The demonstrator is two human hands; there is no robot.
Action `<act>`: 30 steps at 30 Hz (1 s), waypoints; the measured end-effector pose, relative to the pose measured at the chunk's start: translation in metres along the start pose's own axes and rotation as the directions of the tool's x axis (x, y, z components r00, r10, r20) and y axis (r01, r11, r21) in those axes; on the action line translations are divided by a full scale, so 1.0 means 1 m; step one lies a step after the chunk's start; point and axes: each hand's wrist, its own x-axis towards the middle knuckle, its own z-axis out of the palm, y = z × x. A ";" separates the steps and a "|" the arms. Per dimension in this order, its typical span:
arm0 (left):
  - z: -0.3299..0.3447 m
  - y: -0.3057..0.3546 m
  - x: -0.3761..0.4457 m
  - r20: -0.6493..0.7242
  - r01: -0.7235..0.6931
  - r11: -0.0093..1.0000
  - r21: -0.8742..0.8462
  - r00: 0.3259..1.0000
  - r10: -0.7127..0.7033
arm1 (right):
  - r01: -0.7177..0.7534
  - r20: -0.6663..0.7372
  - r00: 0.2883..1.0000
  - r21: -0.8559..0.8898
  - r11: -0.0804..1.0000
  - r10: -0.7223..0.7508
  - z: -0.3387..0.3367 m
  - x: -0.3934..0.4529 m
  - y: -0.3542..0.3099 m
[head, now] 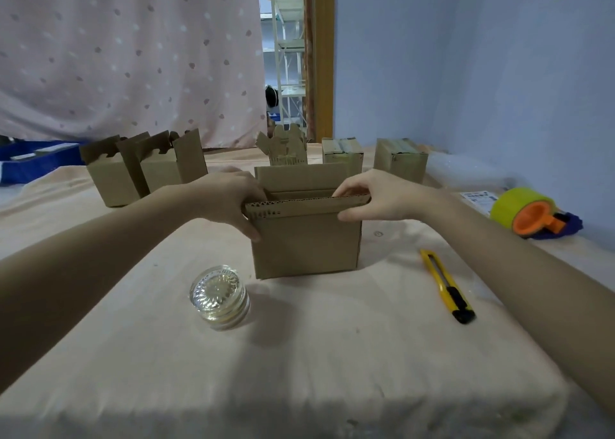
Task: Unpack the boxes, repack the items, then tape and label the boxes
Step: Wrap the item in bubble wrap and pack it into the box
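at the centre of the cloth-covered table (299,355) stands an open cardboard box (306,245); left hand (229,199) and right hand (372,195) each pinch one end of its near top flap (307,205), fingers curled over the edge, thumbs on the outer face; glass jar (219,297) just left of the box, yellow utility knife (446,285) to its right
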 end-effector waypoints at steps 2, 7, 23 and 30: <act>-0.003 0.001 -0.006 -0.074 0.026 0.999 0.018 0.997 -0.025 | 0.018 -0.008 1.000 0.041 0.999 -0.018 -0.002 -0.005 -0.001; -0.029 0.019 -0.027 -0.033 0.193 0.969 -0.155 0.979 -0.200 | 0.011 -0.123 0.992 0.100 0.995 0.002 -0.018 -0.036 0.001; 0.001 0.283 0.091 -0.072 -0.029 0.880 -0.474 0.997 -0.005 | -0.633 -0.189 0.774 -0.241 0.735 0.604 -0.014 -0.194 0.133; 0.011 0.339 0.137 -0.054 -0.010 0.894 -0.449 0.998 -0.016 | -0.714 -0.211 0.696 -0.315 0.626 0.687 0.008 -0.225 0.159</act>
